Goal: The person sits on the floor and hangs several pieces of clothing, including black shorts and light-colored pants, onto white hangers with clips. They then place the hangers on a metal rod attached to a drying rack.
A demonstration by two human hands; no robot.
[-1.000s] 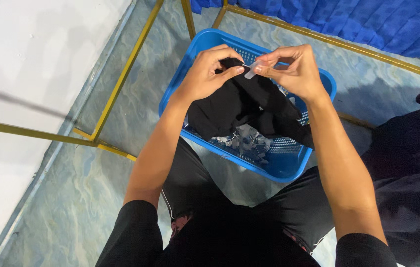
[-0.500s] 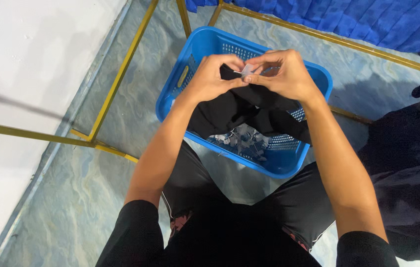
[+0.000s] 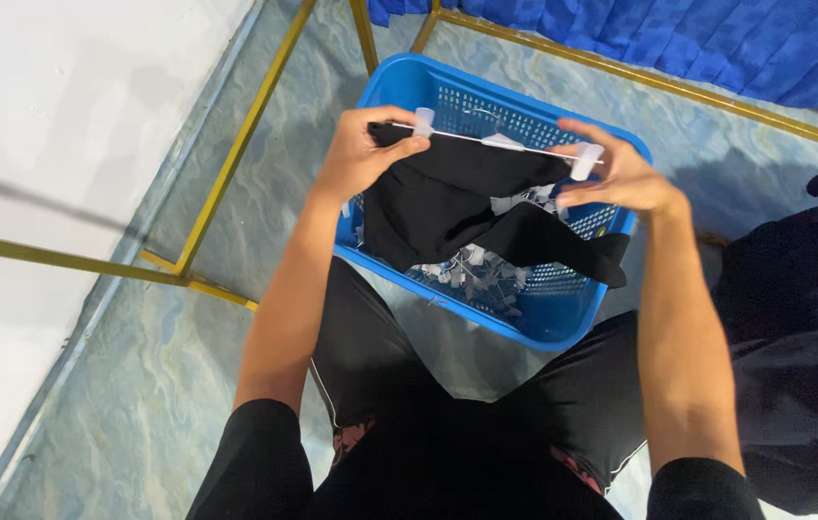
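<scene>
**Hands Parted, Garment Stretched on Clip Hanger Over Basket**

Both hands have moved apart since half a second ago, when they met close together above the basket; the dark cloth now hangs spread between them.

From the left: a white wall (image 3: 72, 116) and a yellow metal frame (image 3: 235, 144) border the marbled blue floor (image 3: 120, 385). My left hand (image 3: 361, 154) is closed, thumb pinching the left end of a thin white clip hanger (image 3: 486, 140) and the garment's corner, which keeps that edge taut. The black garment (image 3: 467, 207) drapes from the bar, directly above the blue plastic basket (image 3: 563, 327); loose white clips (image 3: 476, 274) lie inside it. My right hand (image 3: 616, 178) grips the hanger's right clip, fingers partly spread, steadying the bar level. Further right, a heap of dark clothing (image 3: 804, 289) rests on the floor, and blue fabric (image 3: 717, 43) runs behind it.
</scene>
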